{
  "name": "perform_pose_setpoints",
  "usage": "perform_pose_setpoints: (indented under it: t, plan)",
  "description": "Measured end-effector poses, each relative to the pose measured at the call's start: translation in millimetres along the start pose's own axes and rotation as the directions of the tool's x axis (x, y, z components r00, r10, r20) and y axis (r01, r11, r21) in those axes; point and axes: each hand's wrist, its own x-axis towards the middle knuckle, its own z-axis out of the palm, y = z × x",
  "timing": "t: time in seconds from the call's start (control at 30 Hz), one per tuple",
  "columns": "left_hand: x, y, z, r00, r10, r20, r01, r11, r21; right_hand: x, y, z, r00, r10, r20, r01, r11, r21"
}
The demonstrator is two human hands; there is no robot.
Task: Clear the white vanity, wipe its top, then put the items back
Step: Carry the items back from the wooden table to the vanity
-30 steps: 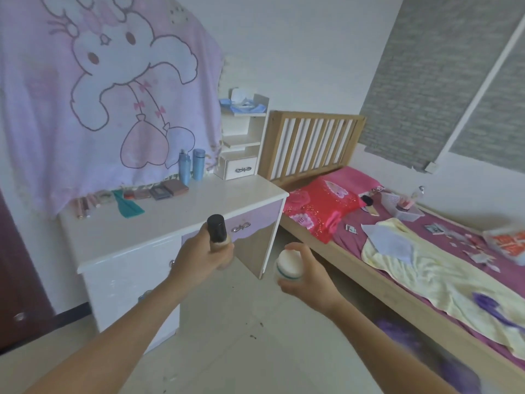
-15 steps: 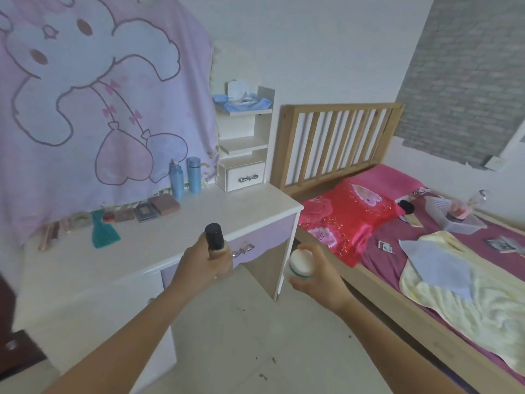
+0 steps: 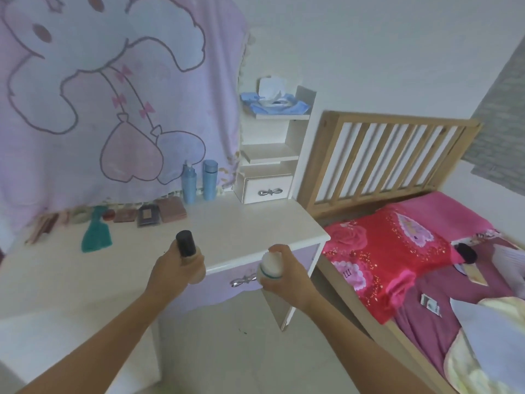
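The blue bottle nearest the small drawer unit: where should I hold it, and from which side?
Probably take the blue bottle round its straight middle, coming from the front: it stands upright, with the hanging cloth behind and the second blue bottle close beside it.

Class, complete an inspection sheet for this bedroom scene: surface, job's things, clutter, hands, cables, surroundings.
Surface: white vanity top, items only toward its back.
Job's things: two blue bottles, flat makeup palettes, teal plastic tool.
Clutter: papers and small items on the purple bedsheet.
Hands: left hand grips a black-capped beige bottle; right hand grips a white round jar.
Cables: nothing seen.
Surroundings: pink cartoon blanket hanging behind; wooden slatted headboard to the right.
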Motion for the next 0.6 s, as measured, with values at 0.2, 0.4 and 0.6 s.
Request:
perform_pose_setpoints:
  t: [0.2,0.4,0.6]
  plan:
    - [104.1,-13.3,0.3,0.986,-0.027,-0.162,0.026,1.000,-0.008,98.5,-20.3,2.6,0.999,-0.050,0.015,0.051,0.997,-0.064]
    - [193.8,-51.5,15.5,0.986,-0.150,-0.073,0.138,0.980,-0.140,179.3,-5.3,18.9,0.998,0.031,-0.047,-0.036,0.994,-0.107]
    - [246.5,-86.4,12.7,0.979,-0.191,-0.068,0.194,0.979,0.055,251.5,19.1,63.0,0.985,0.174,0.006,-0.170,0.970,-0.175]
